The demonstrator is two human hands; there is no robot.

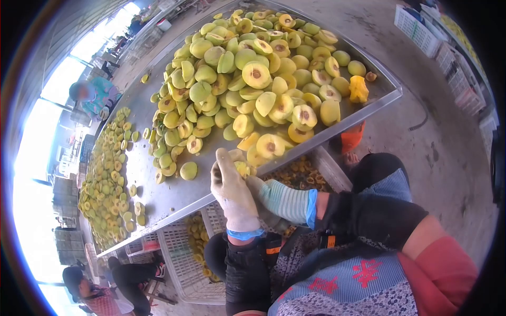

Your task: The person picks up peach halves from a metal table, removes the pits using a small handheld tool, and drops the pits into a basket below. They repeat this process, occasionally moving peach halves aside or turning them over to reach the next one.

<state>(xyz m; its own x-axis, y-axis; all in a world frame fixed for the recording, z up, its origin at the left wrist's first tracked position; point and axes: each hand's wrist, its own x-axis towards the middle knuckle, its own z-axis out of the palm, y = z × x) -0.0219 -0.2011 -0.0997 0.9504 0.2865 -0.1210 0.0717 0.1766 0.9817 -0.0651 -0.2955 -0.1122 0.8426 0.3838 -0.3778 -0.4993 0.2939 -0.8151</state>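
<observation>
My left hand (232, 187), in a pale glove, is closed at the near edge of the metal table (171, 197). Between my two hands shows a yellow-green piece of stone fruit (244, 168), gripped by the left fingers. My right hand (279, 200), in a striped glove with a blue cuff, is closed and pressed against the left one; its fingertips, and anything in them, are hidden. Just beyond lies a large pile of halved yellow-green stone fruit (255, 75), many with brown pits showing.
Another heap of cut fruit (105, 181) covers the table's far left side. Below the edge stand a white crate (182, 263) holding fruit and a bin of brown pits (303, 174). A person (95, 97) sits across the table; another person (100, 295) sits lower left.
</observation>
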